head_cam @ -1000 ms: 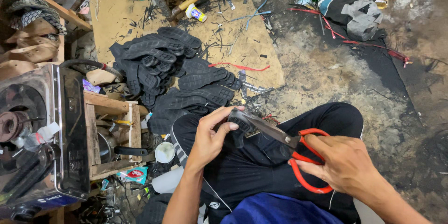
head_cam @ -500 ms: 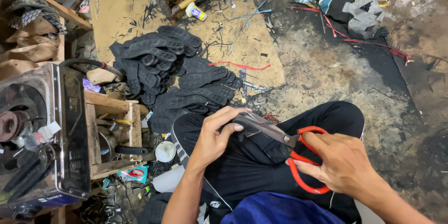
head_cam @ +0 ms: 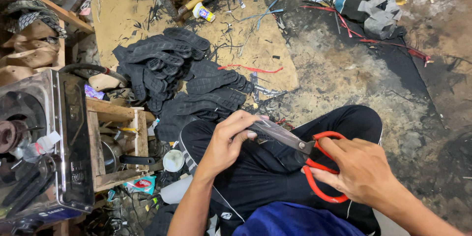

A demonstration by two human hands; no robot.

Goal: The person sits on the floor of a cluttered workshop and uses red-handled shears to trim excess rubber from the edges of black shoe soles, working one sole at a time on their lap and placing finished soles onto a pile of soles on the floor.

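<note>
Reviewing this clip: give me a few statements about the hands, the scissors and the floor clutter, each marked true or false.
1. The right hand grips large red-handled metal scissors. True.
2. The left hand is empty and rests on the floor. False: it holds a small dark piece of sheet material at the scissor blades, above the lap.
3. A pile of black rubber shoe soles lies on the floor ahead of the person. True.
4. The scissors' handles are blue. False: they are red.
5. A thin red strip lies on the tan board near the soles. True.
</note>
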